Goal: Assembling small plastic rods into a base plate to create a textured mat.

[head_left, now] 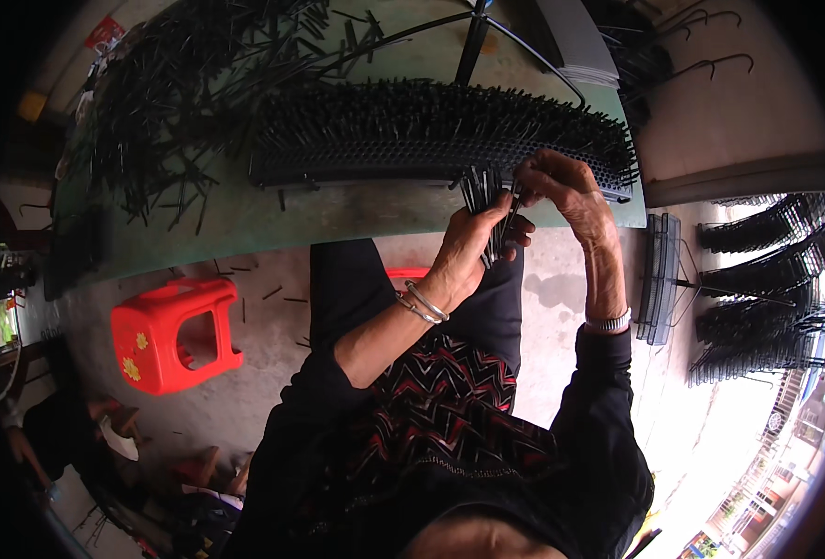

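Observation:
My left hand [468, 244] is closed round a bundle of thin black sticks [476, 194], which fan out above the fingers. Just to its right, my right hand [566, 186] pinches the upper end of one dark stick at the bundle's edge. Both hands are over the near edge of the green table, in front of a long black perforated rack [385, 160]. Many similar black sticks [366, 107] stand packed in the holes of that rack.
Loose black sticks [175, 112] lie heaped at the table's [338, 210] left. A thin-legged black stand [473, 47] is behind the rack. A red plastic stool [137, 321] stands on the floor at left. Filled racks [767, 279] and another perforated rack [660, 279] are at right.

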Available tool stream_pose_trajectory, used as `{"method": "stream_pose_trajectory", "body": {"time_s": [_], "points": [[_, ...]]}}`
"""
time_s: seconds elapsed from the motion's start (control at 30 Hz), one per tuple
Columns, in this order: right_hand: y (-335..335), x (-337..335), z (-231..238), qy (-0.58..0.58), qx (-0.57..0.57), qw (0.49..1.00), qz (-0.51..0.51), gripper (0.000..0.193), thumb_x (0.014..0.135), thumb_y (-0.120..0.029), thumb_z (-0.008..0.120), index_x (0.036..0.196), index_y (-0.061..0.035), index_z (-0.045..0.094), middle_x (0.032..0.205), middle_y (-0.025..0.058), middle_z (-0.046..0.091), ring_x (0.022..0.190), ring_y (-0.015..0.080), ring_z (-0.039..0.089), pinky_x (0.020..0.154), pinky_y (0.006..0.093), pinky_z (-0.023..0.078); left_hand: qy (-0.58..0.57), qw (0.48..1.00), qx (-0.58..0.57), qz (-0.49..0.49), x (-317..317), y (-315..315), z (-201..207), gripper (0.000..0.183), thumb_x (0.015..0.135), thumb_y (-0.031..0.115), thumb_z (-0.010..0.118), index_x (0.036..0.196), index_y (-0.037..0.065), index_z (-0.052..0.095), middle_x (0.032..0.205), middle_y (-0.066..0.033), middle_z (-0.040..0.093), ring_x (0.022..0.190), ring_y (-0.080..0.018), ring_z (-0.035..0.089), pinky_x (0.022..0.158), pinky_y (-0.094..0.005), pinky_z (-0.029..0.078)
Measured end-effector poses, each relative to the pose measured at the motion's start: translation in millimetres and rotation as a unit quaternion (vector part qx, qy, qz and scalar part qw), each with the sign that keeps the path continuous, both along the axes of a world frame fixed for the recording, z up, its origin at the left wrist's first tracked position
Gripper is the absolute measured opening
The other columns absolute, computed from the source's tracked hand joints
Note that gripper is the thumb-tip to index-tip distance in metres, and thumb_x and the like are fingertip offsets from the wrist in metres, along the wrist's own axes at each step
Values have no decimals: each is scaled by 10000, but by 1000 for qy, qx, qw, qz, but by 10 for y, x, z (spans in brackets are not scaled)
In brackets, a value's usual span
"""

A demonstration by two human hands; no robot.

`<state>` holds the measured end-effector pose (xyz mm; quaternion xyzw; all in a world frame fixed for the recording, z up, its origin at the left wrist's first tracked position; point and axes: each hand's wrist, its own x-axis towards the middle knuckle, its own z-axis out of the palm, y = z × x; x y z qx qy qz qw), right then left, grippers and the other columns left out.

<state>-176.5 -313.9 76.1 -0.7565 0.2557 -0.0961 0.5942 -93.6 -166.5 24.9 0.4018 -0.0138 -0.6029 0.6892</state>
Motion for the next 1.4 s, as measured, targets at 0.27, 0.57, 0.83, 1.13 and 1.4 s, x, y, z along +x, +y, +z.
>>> {"method": "stream_pose_trajectory", "body": {"time_s": [0.27,0.57,0.83,1.13,1.4], "points": [[-99,-87,57,-115,4,983,-141,160,910,-176,655,897,-17,662,765,41,652,709,104,606,732,256,474,29,996,40,68,139,3,-215,247,980,251,533,982,18,615,848,-109,674,758,-205,670,602,-324,538],[-245,160,-162,-209,-138,944,-217,149,937,-111,612,1008,9,665,856,51,691,785,109,637,770,248,484,44,999,-5,7,21,-117,-118,288,970,270,555,1095,18,615,866,-115,663,796,-194,654,648,-362,557],[-208,235,-186,-149,-256,922,-249,140,927,-60,595,1027,-4,674,832,54,696,780,85,641,764,235,484,54,998,34,8,56,0,-225,272,983,250,536,1141,32,576,862,-101,642,808,-203,650,697,-394,570],[-221,197,-161,-128,-285,919,-241,147,931,-65,588,1036,-12,678,815,49,708,782,83,645,767,236,488,24,999,42,11,44,15,-136,286,978,275,547,1155,54,592,845,-84,641,763,-186,641,671,-385,565],[-289,171,-151,-110,-307,923,-204,151,929,-60,584,1039,-4,672,826,38,708,801,95,648,775,238,491,16,998,55,11,34,55,-129,283,981,251,531,1173,55,599,813,-70,628,698,-159,597,589,-319,492]]}}
